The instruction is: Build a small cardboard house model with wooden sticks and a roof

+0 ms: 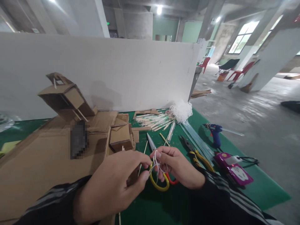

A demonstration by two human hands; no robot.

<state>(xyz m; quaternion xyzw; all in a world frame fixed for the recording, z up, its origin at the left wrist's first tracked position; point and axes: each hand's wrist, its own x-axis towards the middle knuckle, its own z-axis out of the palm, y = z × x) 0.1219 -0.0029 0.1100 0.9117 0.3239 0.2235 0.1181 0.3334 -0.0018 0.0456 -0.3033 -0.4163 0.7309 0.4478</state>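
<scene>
Looped white cord (156, 162) is pointing its rounded end away from the wearer, long axis likewise, at the right hand's (177, 165) pinching thumb and fingertips, while the left hand (117, 179) is curving just leftward, thumb and forefinger slightly parted, any hold indiscernible.

Scissors (162, 188) lie beneath the string (156, 162), left of the pliers (196, 154).

Right of the white partition (140, 68), red chairs (247, 67), a black chair (229, 64) and an orange bucket (221, 76) stand on the floor (253, 106); beyond it, a lamp (159, 9) glows.
</scene>
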